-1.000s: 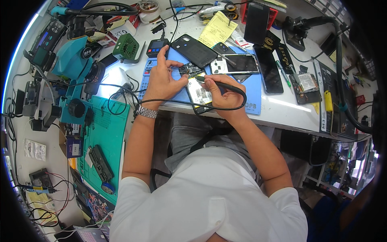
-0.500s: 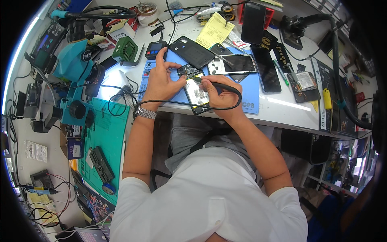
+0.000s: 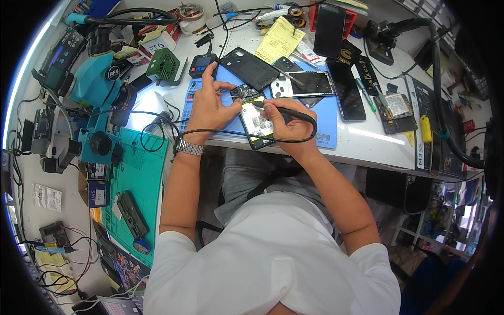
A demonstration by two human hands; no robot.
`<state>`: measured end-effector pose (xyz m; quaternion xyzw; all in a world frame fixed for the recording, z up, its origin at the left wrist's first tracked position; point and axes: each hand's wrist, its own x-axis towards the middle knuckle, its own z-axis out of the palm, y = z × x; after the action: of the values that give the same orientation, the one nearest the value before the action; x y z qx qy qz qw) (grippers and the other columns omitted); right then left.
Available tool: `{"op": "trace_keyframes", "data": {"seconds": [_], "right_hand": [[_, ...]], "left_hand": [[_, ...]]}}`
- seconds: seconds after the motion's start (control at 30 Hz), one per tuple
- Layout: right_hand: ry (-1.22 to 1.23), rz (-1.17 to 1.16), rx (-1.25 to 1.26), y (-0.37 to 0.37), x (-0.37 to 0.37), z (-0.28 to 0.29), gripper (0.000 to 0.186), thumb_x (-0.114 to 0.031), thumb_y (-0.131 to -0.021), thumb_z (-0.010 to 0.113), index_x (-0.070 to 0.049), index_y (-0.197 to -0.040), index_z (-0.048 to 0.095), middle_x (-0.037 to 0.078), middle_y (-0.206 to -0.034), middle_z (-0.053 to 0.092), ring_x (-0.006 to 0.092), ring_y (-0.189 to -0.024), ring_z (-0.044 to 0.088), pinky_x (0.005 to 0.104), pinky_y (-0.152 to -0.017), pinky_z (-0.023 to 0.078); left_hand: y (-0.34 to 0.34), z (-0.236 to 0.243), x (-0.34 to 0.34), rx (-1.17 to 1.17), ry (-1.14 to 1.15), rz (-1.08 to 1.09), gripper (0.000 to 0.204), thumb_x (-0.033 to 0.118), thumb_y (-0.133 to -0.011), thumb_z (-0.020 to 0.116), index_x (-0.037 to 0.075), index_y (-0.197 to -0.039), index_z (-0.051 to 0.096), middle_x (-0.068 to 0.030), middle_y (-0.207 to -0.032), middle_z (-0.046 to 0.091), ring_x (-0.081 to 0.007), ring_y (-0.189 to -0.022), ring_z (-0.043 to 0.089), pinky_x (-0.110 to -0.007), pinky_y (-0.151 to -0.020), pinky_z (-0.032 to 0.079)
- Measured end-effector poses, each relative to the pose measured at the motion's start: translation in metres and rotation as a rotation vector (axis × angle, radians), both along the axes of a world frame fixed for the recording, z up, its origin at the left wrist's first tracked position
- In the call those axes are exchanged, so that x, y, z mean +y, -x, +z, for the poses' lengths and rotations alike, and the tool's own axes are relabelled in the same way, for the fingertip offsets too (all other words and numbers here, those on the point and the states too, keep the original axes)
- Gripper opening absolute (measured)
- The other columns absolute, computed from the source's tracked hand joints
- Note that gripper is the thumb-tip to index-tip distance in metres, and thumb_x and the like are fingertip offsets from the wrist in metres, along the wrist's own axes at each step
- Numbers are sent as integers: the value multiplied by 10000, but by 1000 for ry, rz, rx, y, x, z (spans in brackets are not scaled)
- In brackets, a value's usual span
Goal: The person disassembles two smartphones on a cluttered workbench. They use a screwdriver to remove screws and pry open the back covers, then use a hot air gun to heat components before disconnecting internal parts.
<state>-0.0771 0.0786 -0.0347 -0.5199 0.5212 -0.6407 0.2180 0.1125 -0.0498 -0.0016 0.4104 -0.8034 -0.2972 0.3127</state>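
Observation:
An opened smartphone point(image 3: 257, 122), its circuit board and bright inner part exposed, lies on the blue work mat point(image 3: 326, 122). My right hand point(image 3: 292, 126) grips a dark soldering iron point(image 3: 268, 104) like a pen, its front end over the phone's middle. The iron's thick black cable loops round that hand and runs left across my left wrist. At the phone's upper left is my left hand point(image 3: 212, 107), fingers spread, index raised. Its thumb tip is by the phone's edge; I see nothing held in it. A black phone back cover point(image 3: 250, 68) lies just beyond.
Right of the phone lie another opened phone point(image 3: 310, 84) and a dark phone point(image 3: 345, 89). A green fan point(image 3: 166, 67) and a small black device with a screen point(image 3: 203, 65) stand at the back left. A teal microscope point(image 3: 97, 84) rises on the left beside a green mat point(image 3: 137, 178).
Both hands keep nearly the same place. The cable loop by my right hand has shifted very slightly to the right.

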Motion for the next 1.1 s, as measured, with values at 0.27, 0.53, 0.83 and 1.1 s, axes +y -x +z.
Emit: {"op": "trace_keyframes", "data": {"seconds": [0.27,0.53,0.83,1.1], "right_hand": [[19,7,119,2,0,7,91,-3,-976,753,36,-1053,781,139,-927,791,180,-836,788,278,-758,596],[23,-16,82,1,0,5,88,-6,-968,759,33,-1044,780,135,-914,794,183,-823,770,291,-764,590],[11,15,-122,-1,-4,-6,101,-34,-951,767,-6,-1042,800,114,-910,780,167,-819,737,288,-717,552],[-70,39,-172,0,-1,-1,99,-56,-966,772,8,-1038,792,126,-915,778,180,-839,765,287,-722,564]], "left_hand": [[0,1,0,-4,-1,3,1036,107,-772,887,-11,-1615,297,-75,-1076,795,-50,-718,542,-219,-661,462],[-1,0,0,0,0,1,1042,100,-775,891,-15,-1618,289,-85,-1075,794,-56,-736,555,-225,-670,470],[0,2,1,14,-11,9,1042,101,-771,894,-12,-1617,297,-81,-1058,797,-47,-721,544,-219,-658,462],[-1,3,1,15,-7,8,1047,129,-768,899,-6,-1617,303,-60,-1055,800,-56,-696,532,-225,-650,462]]}}
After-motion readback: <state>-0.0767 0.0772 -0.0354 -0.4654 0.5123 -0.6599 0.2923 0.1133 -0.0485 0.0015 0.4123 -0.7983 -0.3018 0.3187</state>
